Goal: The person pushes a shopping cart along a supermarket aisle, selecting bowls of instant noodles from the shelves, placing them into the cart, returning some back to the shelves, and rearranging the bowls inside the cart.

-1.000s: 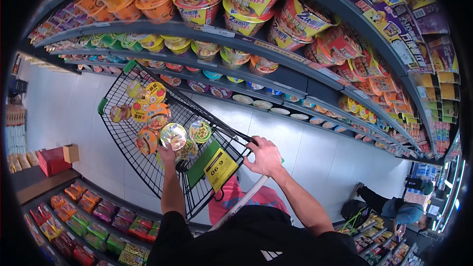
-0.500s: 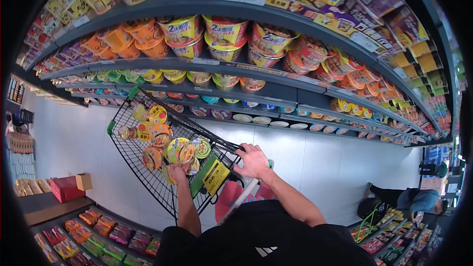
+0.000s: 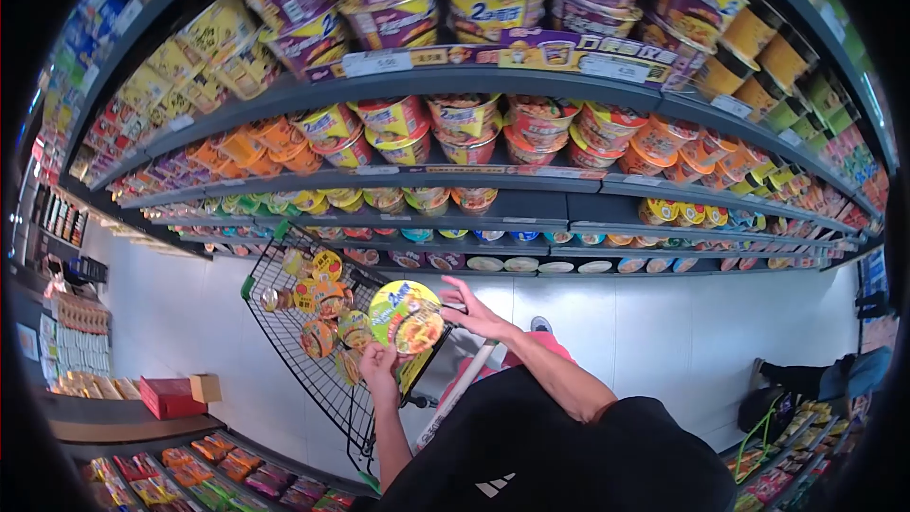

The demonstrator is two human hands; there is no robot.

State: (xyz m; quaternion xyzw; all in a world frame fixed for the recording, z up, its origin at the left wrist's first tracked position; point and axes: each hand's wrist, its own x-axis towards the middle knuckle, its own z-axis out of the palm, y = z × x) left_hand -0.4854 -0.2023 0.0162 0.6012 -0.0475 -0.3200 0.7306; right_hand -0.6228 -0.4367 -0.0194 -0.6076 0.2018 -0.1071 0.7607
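My left hand (image 3: 381, 367) grips an instant noodle bowl (image 3: 406, 315) by its lower left edge, lifted over the near end of the shopping cart. The bowl's round green and yellow lid faces up toward me. Beside its right edge is my right hand (image 3: 479, 315), fingers apart; whether they touch the rim I cannot tell. In the wire shopping cart (image 3: 322, 410) lie several other instant noodle bowls (image 3: 322, 296) with orange and yellow lids. The cart's pale handle (image 3: 457, 396) runs close to my body, with neither hand on it.
Ahead rise shelves (image 3: 531, 180) stacked with instant noodle bowls. A red box (image 3: 172, 398) stands at the left, above racks of packets (image 3: 223, 469). On the right, a person (image 3: 825, 377) is by another rack, near a dark bag (image 3: 763, 412).
My left hand has raised the noodle bowl out of the cart. My right hand has left the cart handle and come beside the bowl. The view has shifted.
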